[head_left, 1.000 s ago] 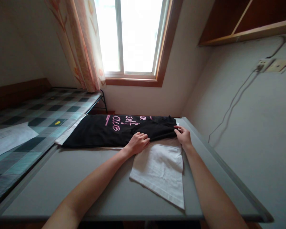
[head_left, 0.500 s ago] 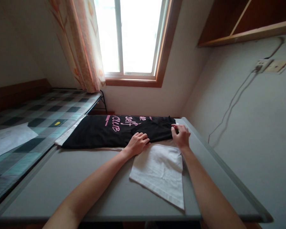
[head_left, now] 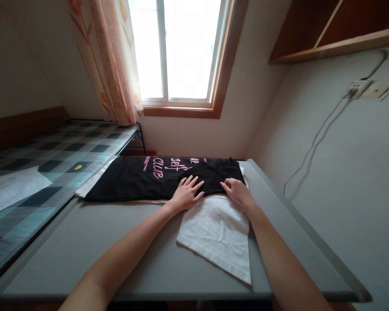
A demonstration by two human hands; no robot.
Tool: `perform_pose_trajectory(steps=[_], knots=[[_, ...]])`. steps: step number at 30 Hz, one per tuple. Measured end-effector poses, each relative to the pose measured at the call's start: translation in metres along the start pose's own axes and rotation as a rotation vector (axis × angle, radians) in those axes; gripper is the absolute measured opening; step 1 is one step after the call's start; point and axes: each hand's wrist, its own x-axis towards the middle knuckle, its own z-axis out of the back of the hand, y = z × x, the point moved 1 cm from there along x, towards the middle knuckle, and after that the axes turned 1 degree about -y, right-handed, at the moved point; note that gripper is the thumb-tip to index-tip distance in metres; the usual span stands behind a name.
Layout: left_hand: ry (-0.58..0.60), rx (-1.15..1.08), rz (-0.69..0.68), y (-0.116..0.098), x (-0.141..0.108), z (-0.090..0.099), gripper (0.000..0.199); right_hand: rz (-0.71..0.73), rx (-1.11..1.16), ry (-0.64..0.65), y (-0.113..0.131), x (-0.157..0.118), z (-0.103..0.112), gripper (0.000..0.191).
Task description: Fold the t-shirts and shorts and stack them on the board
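A folded black T-shirt [head_left: 126,181] with pink lettering lies across the far part of the table. White cloth shows along its left edge, and a white sleeve-like flap [head_left: 217,237] spreads from it towards me. My left hand [head_left: 187,193] rests flat on the black cloth near its front edge, fingers spread. Close to the shirt's right end, my right hand [head_left: 236,190] is closed, its fingertips curled together on the black cloth just above the white flap. The underside of its grip is hidden.
The grey table [head_left: 116,250] has a raised rim on the right, by the wall. On the left is a bed with a checked cover [head_left: 61,160] and a paper sheet [head_left: 16,190]. A cable [head_left: 311,147] hangs from a wall socket [head_left: 358,89].
My right hand has moved left and nearer to me from the shirt's right edge. The black cloth there now lies flatter. My left hand's fingers have spread out.
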Motion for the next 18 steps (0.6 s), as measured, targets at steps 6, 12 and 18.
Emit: perform_pose_trajectory(steps=[6,12,18], knots=[[0.048,-0.018,-0.015,0.001,0.000,0.002,0.064,-0.122,-0.163,-0.065,-0.013,-0.001,0.005,0.032],[0.031,-0.030,-0.030,0.002,0.000,0.000,0.067,-0.188,-0.113,-0.136,-0.023,-0.002,0.000,0.026],[0.015,-0.042,-0.045,0.005,0.000,-0.003,0.067,-0.203,-0.125,-0.120,-0.026,-0.002,-0.008,0.024]])
